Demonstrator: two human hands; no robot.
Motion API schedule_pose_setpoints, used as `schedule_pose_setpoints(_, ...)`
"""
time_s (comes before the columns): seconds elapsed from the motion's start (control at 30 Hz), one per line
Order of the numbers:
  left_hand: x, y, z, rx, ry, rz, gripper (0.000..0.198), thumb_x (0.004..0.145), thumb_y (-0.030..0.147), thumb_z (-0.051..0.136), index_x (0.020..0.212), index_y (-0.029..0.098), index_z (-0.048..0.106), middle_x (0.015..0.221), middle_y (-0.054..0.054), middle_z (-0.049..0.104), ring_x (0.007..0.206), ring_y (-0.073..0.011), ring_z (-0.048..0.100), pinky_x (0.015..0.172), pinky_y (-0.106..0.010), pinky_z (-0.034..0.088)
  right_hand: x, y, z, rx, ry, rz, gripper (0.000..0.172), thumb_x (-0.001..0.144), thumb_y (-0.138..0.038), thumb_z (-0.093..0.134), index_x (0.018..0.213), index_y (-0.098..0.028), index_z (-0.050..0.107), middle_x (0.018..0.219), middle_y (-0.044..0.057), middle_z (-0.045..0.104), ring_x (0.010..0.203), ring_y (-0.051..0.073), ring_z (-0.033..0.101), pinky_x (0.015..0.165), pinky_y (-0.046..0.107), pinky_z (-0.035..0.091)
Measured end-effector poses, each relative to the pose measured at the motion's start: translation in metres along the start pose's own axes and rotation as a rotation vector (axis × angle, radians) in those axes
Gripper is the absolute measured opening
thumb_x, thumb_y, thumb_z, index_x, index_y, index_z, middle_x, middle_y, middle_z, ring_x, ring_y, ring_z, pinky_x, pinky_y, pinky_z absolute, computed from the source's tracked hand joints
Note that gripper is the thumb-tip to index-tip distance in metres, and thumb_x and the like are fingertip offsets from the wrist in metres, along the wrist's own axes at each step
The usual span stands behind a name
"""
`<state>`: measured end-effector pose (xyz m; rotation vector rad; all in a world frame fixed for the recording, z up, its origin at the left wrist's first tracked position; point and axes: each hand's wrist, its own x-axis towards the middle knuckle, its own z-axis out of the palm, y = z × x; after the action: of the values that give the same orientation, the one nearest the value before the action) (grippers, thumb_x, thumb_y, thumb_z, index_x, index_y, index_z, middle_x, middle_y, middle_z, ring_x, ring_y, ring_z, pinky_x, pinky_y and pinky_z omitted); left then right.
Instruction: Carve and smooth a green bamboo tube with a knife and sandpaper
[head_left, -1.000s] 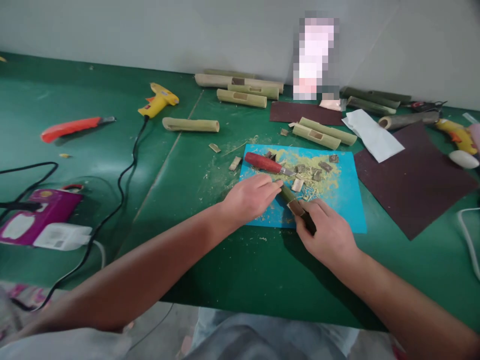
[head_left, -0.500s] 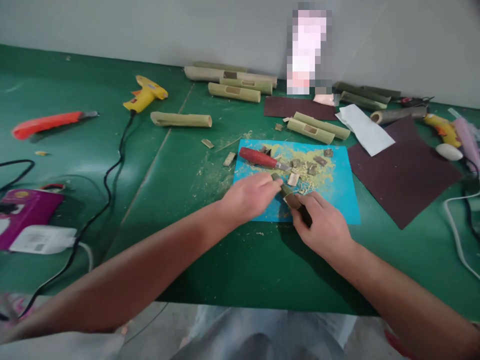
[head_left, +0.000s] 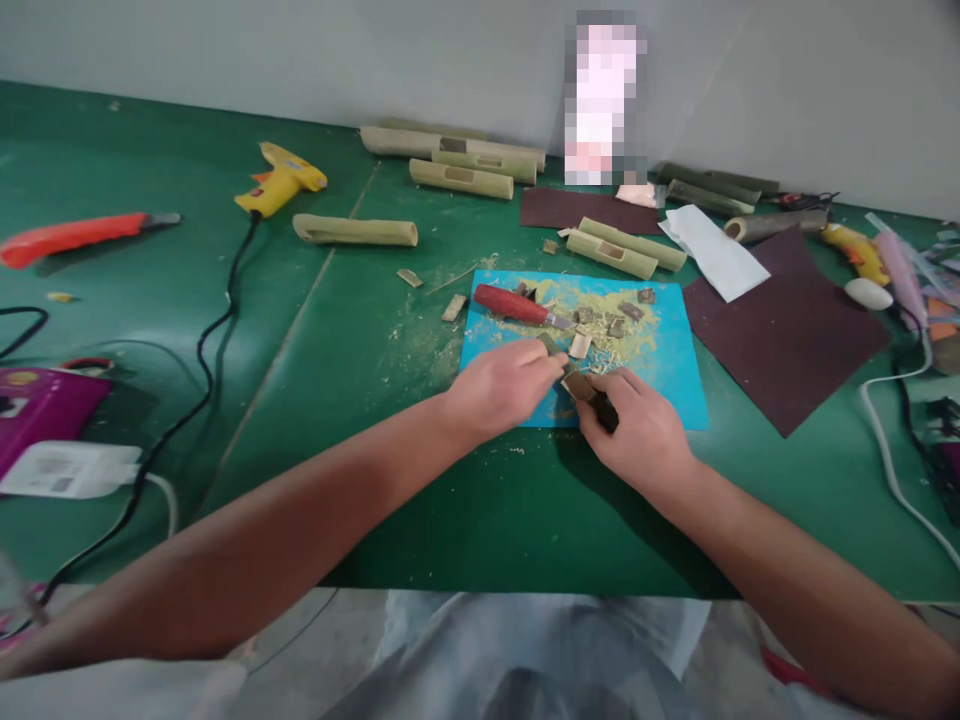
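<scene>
A short dark green bamboo tube (head_left: 578,385) is held slantwise over the near edge of a blue sheet (head_left: 679,385). A tan rectangular patch, apparently a cut opening, shows on its upper side. My left hand (head_left: 501,385) is closed round the tube's far left end. Round the near right end, the fingers and thumb of my right hand (head_left: 639,420) are wrapped. Just beyond my left hand lies a red-handled carving knife (head_left: 514,303), its blade pointing right. Pale shavings (head_left: 637,340) and small cut bamboo chips (head_left: 580,345) cover much of the sheet.
Light bamboo tubes with cut openings (head_left: 461,180) lie along the back. At left are a yellow glue gun (head_left: 281,182), an orange-red utility knife (head_left: 79,237) and a black cord (head_left: 212,335). Brown sandpaper (head_left: 795,340) and white paper (head_left: 716,252) lie at right.
My view has shifted slightly, so the table's things sit a little further left and higher. Both hands keep their grip on the bamboo tube, which has tilted slightly.
</scene>
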<state>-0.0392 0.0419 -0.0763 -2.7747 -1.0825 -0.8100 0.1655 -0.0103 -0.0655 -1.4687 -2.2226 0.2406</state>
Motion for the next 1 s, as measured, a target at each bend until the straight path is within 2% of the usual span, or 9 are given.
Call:
schedule_pose_setpoints(0.07, 0.0001, 0.0, 0.0001, 0.011, 0.02, -0.015, 0.037, 0.104, 0.026, 0.038, 0.085, 0.014, 0.069, 0.069, -0.004, 0.055, 0.065, -0.0143, 0.053, 0.059, -0.027, 0.042, -0.0002, -0.0002, 0.0001, -0.003, 0.015, 0.009, 0.018, 0.09, -0.026, 0.053, 0.099, -0.016, 0.065, 0.09, 0.01, 0.068, 0.079, 0.023, 0.063, 0.063, 0.035, 0.047)
schedule_pose_setpoints(0.2, -0.0003, -0.0021, 0.0007, 0.004, 0.004, -0.015, 0.036, 0.104, 0.027, 0.038, 0.088, 0.014, 0.069, 0.069, -0.003, 0.055, 0.064, -0.014, 0.052, 0.058, -0.026, 0.04, -0.0009, -0.0006, -0.0006, -0.016, 0.019, 0.008, 0.019, 0.09, -0.027, 0.055, 0.1, -0.015, 0.066, 0.089, 0.01, 0.068, 0.078, 0.023, 0.064, 0.061, 0.034, 0.045)
schedule_pose_setpoints(0.33, -0.0001, -0.0025, 0.0007, 0.022, 0.037, -0.026, 0.04, 0.104, 0.026, 0.036, 0.084, 0.013, 0.068, 0.069, -0.004, 0.054, 0.066, -0.015, 0.053, 0.059, -0.028, 0.041, -0.0017, -0.0001, -0.0009, -0.023, 0.026, 0.02, 0.017, 0.091, -0.029, 0.056, 0.098, -0.016, 0.066, 0.088, 0.009, 0.068, 0.077, 0.023, 0.064, 0.061, 0.033, 0.044)
schedule_pose_setpoints(0.63, -0.0003, 0.0019, 0.0006, 0.017, -0.011, -0.019, 0.041, 0.105, 0.028, 0.033, 0.094, 0.013, 0.069, 0.069, -0.003, 0.055, 0.064, -0.014, 0.052, 0.058, -0.026, 0.041, -0.0026, 0.0002, 0.0004, -0.054, 0.036, 0.006, 0.019, 0.09, -0.03, 0.058, 0.097, -0.015, 0.066, 0.085, 0.008, 0.066, 0.074, 0.022, 0.063, 0.058, 0.033, 0.04)
schedule_pose_setpoints(0.77, 0.0001, -0.0011, -0.0003, 0.028, 0.012, -0.019, 0.042, 0.105, 0.027, 0.034, 0.088, 0.012, 0.069, 0.07, -0.005, 0.056, 0.066, -0.0145, 0.053, 0.059, -0.027, 0.042, -0.0023, 0.0002, 0.0005, -0.043, 0.037, 0.011, 0.019, 0.09, -0.029, 0.057, 0.098, -0.015, 0.066, 0.086, 0.008, 0.066, 0.075, 0.022, 0.063, 0.059, 0.033, 0.04)
schedule_pose_setpoints(0.87, -0.0001, -0.0019, 0.0003, 0.014, -0.013, -0.027, 0.038, 0.105, 0.027, 0.035, 0.099, 0.012, 0.069, 0.071, -0.004, 0.057, 0.065, -0.0144, 0.053, 0.058, -0.027, 0.042, -0.0023, -0.0001, 0.0006, -0.045, 0.025, 0.007, 0.019, 0.09, -0.029, 0.056, 0.099, -0.015, 0.066, 0.087, 0.008, 0.066, 0.075, 0.022, 0.063, 0.059, 0.033, 0.04)
schedule_pose_setpoints(1.0, -0.0012, -0.0012, 0.0009, 0.008, 0.013, -0.028, 0.04, 0.105, 0.027, 0.036, 0.091, 0.012, 0.07, 0.069, -0.003, 0.055, 0.065, -0.0138, 0.053, 0.059, -0.027, 0.043, -0.0025, -0.0003, 0.0007, -0.049, 0.013, 0.014, 0.019, 0.091, -0.03, 0.057, 0.099, -0.015, 0.066, 0.088, 0.008, 0.066, 0.076, 0.023, 0.063, 0.06, 0.033, 0.041)
